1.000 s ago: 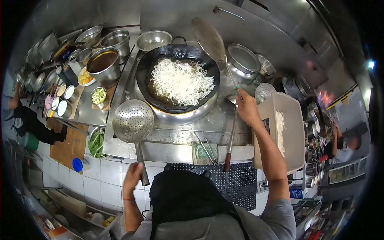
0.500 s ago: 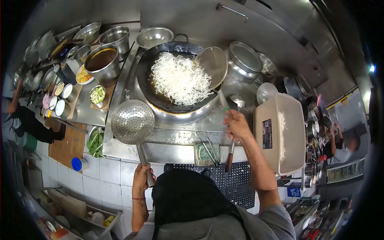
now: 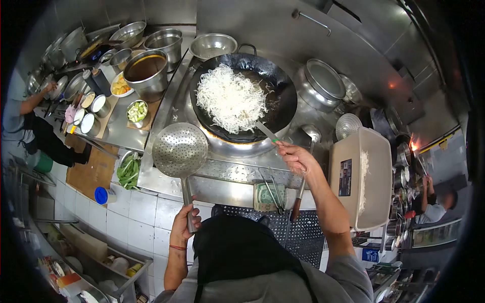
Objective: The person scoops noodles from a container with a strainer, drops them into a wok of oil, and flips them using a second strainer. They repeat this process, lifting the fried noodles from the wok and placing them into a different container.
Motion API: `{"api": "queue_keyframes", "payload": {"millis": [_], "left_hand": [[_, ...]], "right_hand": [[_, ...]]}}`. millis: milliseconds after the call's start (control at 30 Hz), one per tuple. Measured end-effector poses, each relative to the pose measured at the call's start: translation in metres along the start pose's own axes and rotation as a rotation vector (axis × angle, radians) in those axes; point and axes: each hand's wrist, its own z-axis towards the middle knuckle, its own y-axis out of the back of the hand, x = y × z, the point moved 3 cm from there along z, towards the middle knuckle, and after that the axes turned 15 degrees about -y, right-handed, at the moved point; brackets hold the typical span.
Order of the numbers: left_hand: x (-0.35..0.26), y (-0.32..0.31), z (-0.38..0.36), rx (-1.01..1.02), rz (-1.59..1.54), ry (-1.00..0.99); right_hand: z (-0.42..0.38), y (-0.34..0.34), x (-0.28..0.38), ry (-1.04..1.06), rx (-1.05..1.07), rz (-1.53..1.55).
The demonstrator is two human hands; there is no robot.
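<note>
My left hand (image 3: pixel 186 219) is closed around the handle of a large perforated skimmer (image 3: pixel 180 147), whose bowl is over the stove's front edge, left of the wok. My right hand (image 3: pixel 297 157) grips the green-banded metal handle (image 3: pixel 268 132) of a second utensil that reaches into the black wok (image 3: pixel 284 101). The far end of that utensil is hidden at the noodles. A heap of white noodles (image 3: pixel 230 98) fills the wok's left and middle part.
A beige bin (image 3: pixel 335 202) with some noodles stands at the right. Left are a pot of brown sauce (image 3: pixel 146 68), cut vegetables (image 3: pixel 136 112) and white containers (image 3: pixel 90 123). Tongs (image 3: pixel 273 189) and a wooden-handled tool (image 3: pixel 296 209) lie at the front edge. People are at both sides.
The round disc of the right-hand utensil, visible at the wok's right side before, is no longer in sight. The noodles sit further left in the wok. The camera view has shifted.
</note>
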Motion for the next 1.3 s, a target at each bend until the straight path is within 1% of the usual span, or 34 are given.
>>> {"api": "queue_keyframes", "payload": {"millis": [100,133,167,233,333,433,500,567,633,700,767,800,867,900,967,1033,1100,1167,1200,1233,1267,1300], "left_hand": [[-0.003,0.012,-0.001,0.025,0.07,-0.067],[-0.001,0.004,-0.009,-0.011,0.07,-0.095],[-0.001,0.0,-0.019,-0.007,0.066,-0.105],[-0.003,-0.01,-0.036,-0.008,0.157,-0.177],[-0.017,-0.042,-0.06,-0.042,0.31,-0.301],[-0.038,-0.074,-0.064,-0.043,0.5,-0.443],[-0.056,-0.104,-0.053,-0.082,0.733,-0.495],[-0.073,-0.127,-0.027,-0.036,0.849,-0.515],[-0.084,-0.16,-0.003,-0.036,0.904,-0.475],[-0.084,-0.186,0.027,0.038,0.866,-0.482],[-0.079,-0.209,0.055,0.131,0.813,-0.362],[-0.08,-0.217,0.07,0.14,0.821,-0.359],[-0.068,-0.23,0.097,0.226,0.626,-0.112],[-0.065,-0.238,0.107,0.236,0.633,-0.094],[-0.055,-0.251,0.12,0.222,0.388,0.086],[-0.049,-0.246,0.138,0.241,0.42,0.068],[-0.042,-0.241,0.141,0.267,0.384,0.121],[-0.039,-0.237,0.131,0.275,0.356,0.166],[-0.038,-0.235,0.12,0.305,0.389,0.107],[-0.039,-0.235,0.112,0.333,0.419,0.046],[-0.038,-0.236,0.11,0.324,0.409,0.01],[-0.038,-0.229,0.115,0.317,0.404,0.016]], "right_hand": [[0.007,0.002,-0.008,0.053,0.038,0.033],[0.003,0.002,-0.011,0.078,0.023,0.026],[-0.001,0.003,-0.016,0.101,0.004,0.021],[-0.006,0.007,-0.02,0.116,0.016,0.008],[-0.016,0.009,-0.025,0.138,0.025,0.055],[-0.029,0.009,-0.02,0.156,0.029,0.086],[-0.038,0.008,-0.01,0.195,0.026,0.033],[-0.049,0.006,0.002,0.22,0.055,0.007],[-0.061,0.0,0.019,0.25,0.086,-0.024],[-0.073,-0.007,0.034,0.275,0.045,-0.094],[-0.082,-0.024,0.047,0.276,0.043,-0.117],[-0.085,-0.034,0.05,0.265,0.008,-0.149],[-0.08,-0.04,0.058,0.239,-0.031,-0.221],[-0.073,-0.038,0.061,0.248,-0.044,-0.207],[-0.06,-0.037,0.062,0.287,-0.159,-0.413],[-0.055,-0.04,0.059,0.287,-0.203,-0.445],[-0.058,-0.04,0.06,0.286,-0.245,-0.478],[-0.068,-0.041,0.059,0.241,-0.17,-0.487],[-0.074,-0.04,0.06,0.245,-0.177,-0.48],[-0.08,-0.04,0.062,0.31,-0.268,-0.532],[-0.082,-0.039,0.064,0.372,-0.358,-0.586],[-0.079,-0.039,0.062,0.361,-0.361,-0.585]]}}
